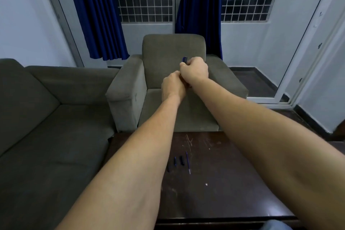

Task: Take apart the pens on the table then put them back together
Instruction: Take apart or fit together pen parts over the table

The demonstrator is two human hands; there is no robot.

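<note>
Both arms reach out in front of me, above the far edge of the dark table (233,183). My right hand (195,70) grips a blue pen (184,59), whose top end sticks out above the fist. My left hand (173,85) sits just below and touches the right one, its fingers curled around the pen's lower part, which is hidden. On the table lie loose pen parts: a thin blue refill (188,162), a short dark piece (182,160), a small blue piece (175,161) and another dark piece (168,168) next to my left forearm.
A grey armchair (130,87) stands beyond the table, and a grey sofa (46,117) fills the left. Blue curtains (97,15) hang over a grilled window at the back. A glass door (298,61) is on the right.
</note>
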